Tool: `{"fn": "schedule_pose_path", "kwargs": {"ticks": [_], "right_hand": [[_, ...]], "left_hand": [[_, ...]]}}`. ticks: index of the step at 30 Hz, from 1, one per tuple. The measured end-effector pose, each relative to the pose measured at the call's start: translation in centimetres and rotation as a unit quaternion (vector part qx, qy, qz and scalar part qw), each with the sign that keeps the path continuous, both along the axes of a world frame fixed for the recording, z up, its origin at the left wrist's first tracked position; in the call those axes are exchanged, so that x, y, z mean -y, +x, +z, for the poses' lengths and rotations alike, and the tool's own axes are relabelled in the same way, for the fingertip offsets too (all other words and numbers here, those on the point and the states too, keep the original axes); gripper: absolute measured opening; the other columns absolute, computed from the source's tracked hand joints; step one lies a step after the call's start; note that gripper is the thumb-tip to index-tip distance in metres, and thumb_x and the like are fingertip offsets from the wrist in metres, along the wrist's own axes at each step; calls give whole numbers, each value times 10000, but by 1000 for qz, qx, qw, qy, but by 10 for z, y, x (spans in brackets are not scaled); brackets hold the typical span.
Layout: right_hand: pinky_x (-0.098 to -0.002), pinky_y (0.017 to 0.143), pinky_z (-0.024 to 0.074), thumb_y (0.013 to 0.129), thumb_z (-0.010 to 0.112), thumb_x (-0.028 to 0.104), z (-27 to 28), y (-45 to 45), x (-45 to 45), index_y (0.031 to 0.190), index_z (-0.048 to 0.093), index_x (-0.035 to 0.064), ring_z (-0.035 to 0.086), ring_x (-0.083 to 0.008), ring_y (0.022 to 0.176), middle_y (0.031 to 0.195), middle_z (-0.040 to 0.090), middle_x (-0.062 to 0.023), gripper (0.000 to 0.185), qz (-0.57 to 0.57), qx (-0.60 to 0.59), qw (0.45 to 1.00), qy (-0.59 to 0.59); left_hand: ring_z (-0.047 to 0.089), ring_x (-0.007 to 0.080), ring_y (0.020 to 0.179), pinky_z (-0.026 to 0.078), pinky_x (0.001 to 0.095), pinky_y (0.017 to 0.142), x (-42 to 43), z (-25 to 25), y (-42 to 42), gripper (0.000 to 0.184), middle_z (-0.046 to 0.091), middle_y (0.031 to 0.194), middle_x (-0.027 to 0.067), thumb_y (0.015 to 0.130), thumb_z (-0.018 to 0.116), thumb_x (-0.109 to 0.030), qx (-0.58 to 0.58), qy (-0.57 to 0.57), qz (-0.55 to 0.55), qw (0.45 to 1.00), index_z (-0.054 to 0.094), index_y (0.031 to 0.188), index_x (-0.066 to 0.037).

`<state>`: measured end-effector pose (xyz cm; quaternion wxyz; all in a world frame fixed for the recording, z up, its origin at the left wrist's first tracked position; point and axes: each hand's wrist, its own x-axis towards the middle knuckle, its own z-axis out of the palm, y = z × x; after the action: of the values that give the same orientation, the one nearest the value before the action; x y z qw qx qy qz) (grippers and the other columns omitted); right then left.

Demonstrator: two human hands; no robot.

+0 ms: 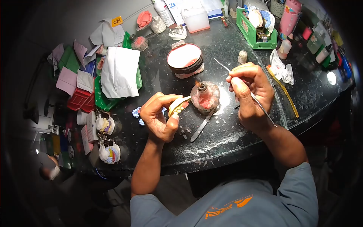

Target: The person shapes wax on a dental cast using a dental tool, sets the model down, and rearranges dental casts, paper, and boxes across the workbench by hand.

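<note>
My left hand (157,115) pinches a pale yellow, arch-shaped dental piece with teeth (177,106) between thumb and fingers, just left of the burner. In my right hand (252,96) is a thin metal wax carver (221,64). Its tip points up and left, and its twisted handle runs back over my wrist. Between both hands stands a glass spirit burner (205,97) with a small orange flame at its wick; neither the tool tip nor the dental piece is in the flame. A flat metal spatula (202,128) lies in front of the burner.
Behind the burner sits a round tin of pinkish-white material (184,56). Two dental models on articulators (109,153) stand at left, near green trays under paper (121,72). A green bin (257,36) and a yellow strip (285,94) are at right. White scraps litter the front edge.
</note>
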<state>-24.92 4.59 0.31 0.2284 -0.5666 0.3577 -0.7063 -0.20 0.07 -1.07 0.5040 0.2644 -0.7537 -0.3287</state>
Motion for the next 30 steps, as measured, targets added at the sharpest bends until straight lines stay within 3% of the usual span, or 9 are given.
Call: {"fn": "schedule_pose_path", "kwargs": {"ticks": [3,4,7,8,12,15,27,30], "right_hand": [[-214,561,424,903,604,14,-4,-1,2,968,622,-11,547,-55,687,884,617,-54,72,-11,-22,1000,3],[-216,555,420,894,605,13,-4,0,2,955,625,-9,543,-57,671,870,617,-52,67,-15,-23,1000,3],[-224,545,417,877,608,13,-6,0,6,933,631,-3,540,-68,650,834,617,-53,63,-30,-27,999,-13],[-227,543,418,872,610,13,-7,0,7,928,633,-2,540,-73,646,824,617,-54,63,-35,-30,999,-22],[-238,540,417,865,618,22,-8,-1,10,913,638,2,550,-86,646,815,621,-59,56,-41,-33,999,-15],[-240,540,414,860,624,27,-7,-1,9,905,639,3,553,-87,647,809,622,-59,53,-40,-40,998,-9],[-248,544,409,862,617,22,-10,-3,13,901,634,-3,527,-87,616,800,613,-62,49,-45,-47,998,21],[-261,554,427,855,623,18,-9,-4,15,900,633,-4,555,-121,626,804,624,-86,51,-57,-90,994,-5]], "left_hand": [[640,112,742,498,203,579,-4,4,-2,458,629,898,90,805,706,-280,16,21,9,1000,680,1044,109],[651,120,757,531,218,591,-3,2,-1,419,647,924,105,795,708,-208,14,16,-6,1000,669,1060,115],[656,100,724,491,212,624,-10,5,-13,357,735,891,126,702,698,-55,-33,39,24,998,692,1036,71],[692,110,769,518,208,646,-11,4,-12,372,738,959,148,707,733,-14,-41,56,11,998,667,1062,73],[706,127,779,543,223,677,-13,2,-12,411,739,983,181,691,776,5,-59,61,18,996,623,1065,79],[698,173,831,630,298,694,-10,-3,-4,406,683,1015,189,764,764,-21,-30,31,-13,999,535,1090,57],[690,186,847,640,320,715,-12,-3,-6,403,651,1031,182,793,757,-5,-69,55,-26,996,498,1099,39],[689,177,788,630,315,693,-12,-2,-6,380,649,1023,183,809,736,-4,-69,62,-16,996,495,1098,46]]}}
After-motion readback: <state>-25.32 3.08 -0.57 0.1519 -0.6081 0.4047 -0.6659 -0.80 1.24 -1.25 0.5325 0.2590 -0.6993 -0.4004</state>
